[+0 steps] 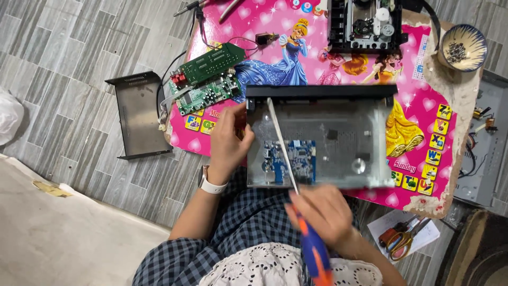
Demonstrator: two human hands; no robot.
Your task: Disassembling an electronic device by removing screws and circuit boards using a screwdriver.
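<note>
Landmark: open metal chassis (pixel 338 124) of a set-top style box, lying on the pink cartoon-print counter (pixel 423 79) straight ahead of me, its black front panel on the far side.
Left hand (pixel 228 142): closed on the chassis's left wall, thumb over the rim, bracing it. White watch on that wrist.
Right hand (pixel 324 212): wrapped around the orange-and-blue handle of a screwdriver (pixel 296 196), just off the chassis's near edge.
Screwdriver axis: the long shaft runs from my right hand up and slightly left across the chassis interior, tip close to the far-left corner. Motion blur; I cannot tell what the tip touches.
Blue circuit board (pixel 291 159): seated in the chassis's near-left part; the shaft crosses over it.
Nearer hand: left is at the chassis wall by the board; right sits nearer to me, past the near edge.
Left of chassis: two loose green circuit boards (pixel 209 79) on the counter; further left, a dark metal cover (pixel 138 114) on the floor.
Beyond chassis: a black disc-drive mechanism (pixel 365 24).
Far right of chassis: a bowl (pixel 463 47) holding small parts.
Near right: scissors (pixel 405 238) on paper.
</note>
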